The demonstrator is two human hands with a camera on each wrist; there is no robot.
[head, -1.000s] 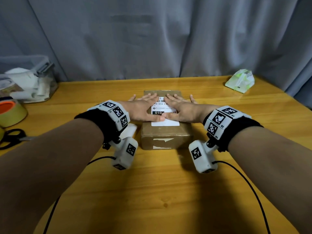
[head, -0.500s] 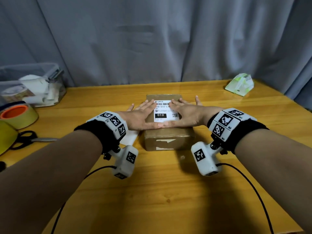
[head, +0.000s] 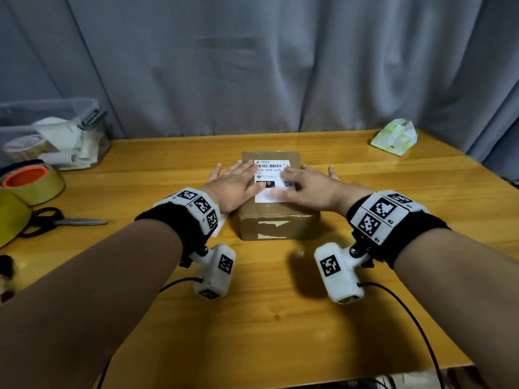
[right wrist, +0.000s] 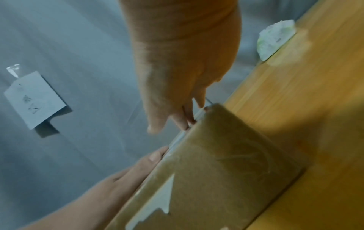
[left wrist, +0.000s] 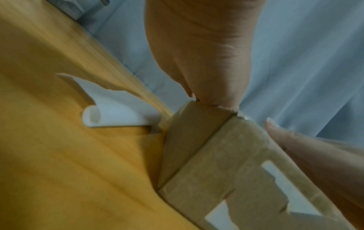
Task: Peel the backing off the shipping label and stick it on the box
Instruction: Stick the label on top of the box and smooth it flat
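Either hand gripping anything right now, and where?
Nothing gripped. Left hand and right hand lie flat with straight fingers on the shipping label atop the box, pressing its left and right sides.

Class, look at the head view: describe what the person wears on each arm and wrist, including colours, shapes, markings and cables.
Both forearms are bare, without sleeves. Each wrist carries a black band topped with white square plates printed with black-and-white coded markers. A boxy white camera unit with its own marker hangs under each wrist, and a thin black cable trails from it. The hands wear nothing.
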